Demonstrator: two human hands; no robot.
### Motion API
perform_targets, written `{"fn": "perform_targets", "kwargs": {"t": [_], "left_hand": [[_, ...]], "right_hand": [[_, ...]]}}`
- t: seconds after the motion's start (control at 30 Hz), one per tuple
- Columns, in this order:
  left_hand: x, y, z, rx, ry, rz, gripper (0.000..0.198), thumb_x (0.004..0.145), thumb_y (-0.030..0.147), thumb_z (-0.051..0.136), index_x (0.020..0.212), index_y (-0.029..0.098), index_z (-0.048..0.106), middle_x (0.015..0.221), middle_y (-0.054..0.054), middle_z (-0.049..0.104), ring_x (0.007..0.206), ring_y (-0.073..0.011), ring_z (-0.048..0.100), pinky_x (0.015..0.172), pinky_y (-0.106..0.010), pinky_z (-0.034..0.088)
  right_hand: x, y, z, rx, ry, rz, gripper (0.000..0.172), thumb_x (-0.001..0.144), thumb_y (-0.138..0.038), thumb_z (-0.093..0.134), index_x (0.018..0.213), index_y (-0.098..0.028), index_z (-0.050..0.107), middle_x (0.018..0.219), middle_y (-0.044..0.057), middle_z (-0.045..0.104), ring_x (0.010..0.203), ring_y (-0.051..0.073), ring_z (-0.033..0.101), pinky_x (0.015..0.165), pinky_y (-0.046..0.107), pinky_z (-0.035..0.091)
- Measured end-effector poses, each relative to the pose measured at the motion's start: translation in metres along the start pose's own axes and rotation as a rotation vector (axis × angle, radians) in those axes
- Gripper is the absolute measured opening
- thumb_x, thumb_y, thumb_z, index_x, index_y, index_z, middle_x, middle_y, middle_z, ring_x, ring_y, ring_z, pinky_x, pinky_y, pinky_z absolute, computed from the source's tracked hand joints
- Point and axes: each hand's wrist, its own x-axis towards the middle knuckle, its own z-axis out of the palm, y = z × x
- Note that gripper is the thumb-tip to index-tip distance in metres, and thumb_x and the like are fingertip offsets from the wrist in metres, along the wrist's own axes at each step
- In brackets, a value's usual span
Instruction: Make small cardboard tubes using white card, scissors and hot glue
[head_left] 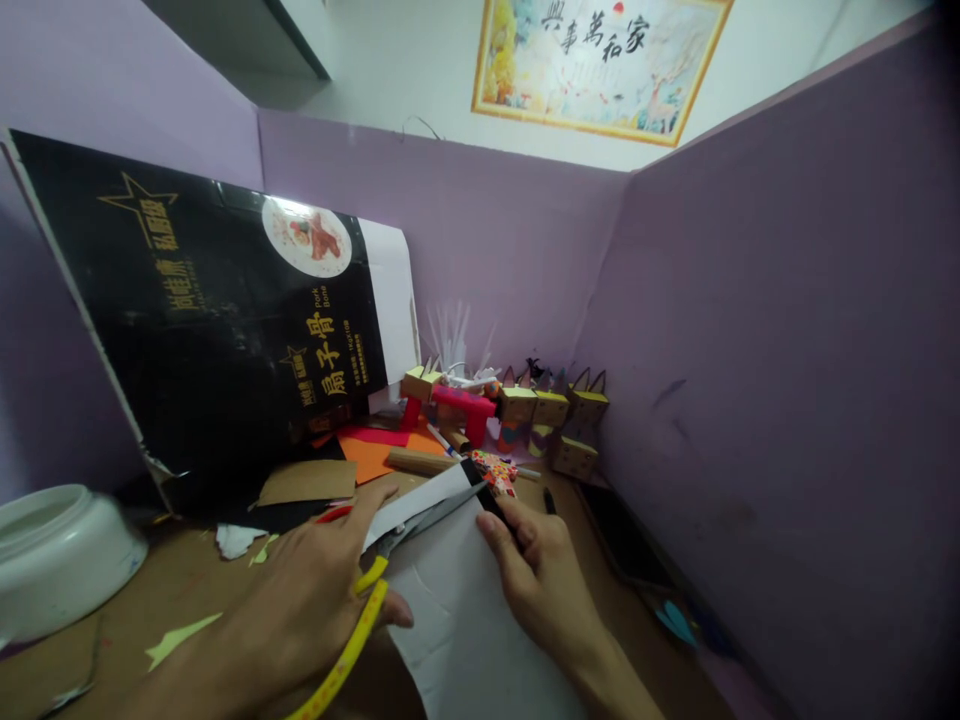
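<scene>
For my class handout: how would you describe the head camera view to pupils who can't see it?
A left hand holds scissors with blades at white card gripped by the right hand. Behind stand small box-like figures with pointed ears; a large black printed board stands at left.

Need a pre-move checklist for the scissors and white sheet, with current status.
1. Scissors in the left hand: ok, held at the handles.
2. White sheet supported: ok, the right hand grips its far end, by the black part.
3. Blades at the sheet: ok, they lie along the narrow white strip.
4. Right hand clear of the blade tips: not ok, I'd say; the tips point towards it and look close.
5. Guide line on the sheet: cannot tell; none can be made out.
6. White jar clear of the left hand: ok, it stands apart, to the left.
</scene>
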Motion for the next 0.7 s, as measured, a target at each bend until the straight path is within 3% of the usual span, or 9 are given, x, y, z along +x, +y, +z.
{"fn": "perform_targets", "kwargs": {"t": [0.23,0.4,0.53,0.63,0.7], "left_hand": [[-0.005,-0.007,0.005,-0.041,0.010,0.059,0.051,0.074,0.034,0.061,0.121,0.027,0.041,0.097,-0.002,0.066,0.090,-0.0243,0.062,0.073,-0.031,0.045],[-0.004,-0.009,0.013,-0.053,-0.013,0.107,0.016,0.081,0.032,0.052,0.091,0.022,0.060,0.079,-0.001,0.066,0.081,-0.0207,0.061,0.072,-0.027,0.044],[0.003,-0.009,0.020,-0.056,-0.044,0.034,0.022,0.082,0.033,0.049,0.069,0.018,0.059,0.069,0.000,0.065,0.065,-0.0173,0.059,0.060,-0.025,0.043],[0.009,-0.013,0.024,-0.073,-0.088,-0.001,0.027,0.083,0.037,0.046,0.073,0.018,0.062,0.068,-0.001,0.064,0.063,-0.0176,0.058,0.058,-0.025,0.042],[0.013,-0.016,0.025,-0.084,-0.089,0.042,0.028,0.084,0.041,0.044,0.084,0.019,0.063,0.080,-0.003,0.066,0.074,-0.0204,0.060,0.066,-0.028,0.043]], "right_hand": [[-0.002,0.001,0.002,-0.019,-0.032,0.028,0.030,0.087,-0.029,0.040,0.058,-0.019,0.041,0.052,-0.004,0.039,0.048,0.011,0.040,0.047,0.024,0.025],[-0.002,0.006,0.006,-0.059,-0.032,0.090,0.031,0.086,-0.031,0.040,0.057,-0.019,0.041,0.051,-0.003,0.041,0.048,0.012,0.041,0.047,0.024,0.025],[0.003,0.016,0.011,-0.054,-0.073,0.174,0.028,0.084,-0.031,0.040,0.061,-0.018,0.049,0.056,0.000,0.049,0.054,0.014,0.045,0.049,0.024,0.028],[0.006,0.021,0.015,-0.056,-0.095,0.194,0.026,0.083,-0.029,0.040,0.064,-0.017,0.054,0.059,0.002,0.055,0.056,0.016,0.049,0.051,0.025,0.030],[0.005,0.022,0.017,-0.068,-0.112,0.184,0.024,0.083,-0.026,0.040,0.066,-0.017,0.055,0.061,0.003,0.058,0.056,0.016,0.051,0.051,0.025,0.031]]}}
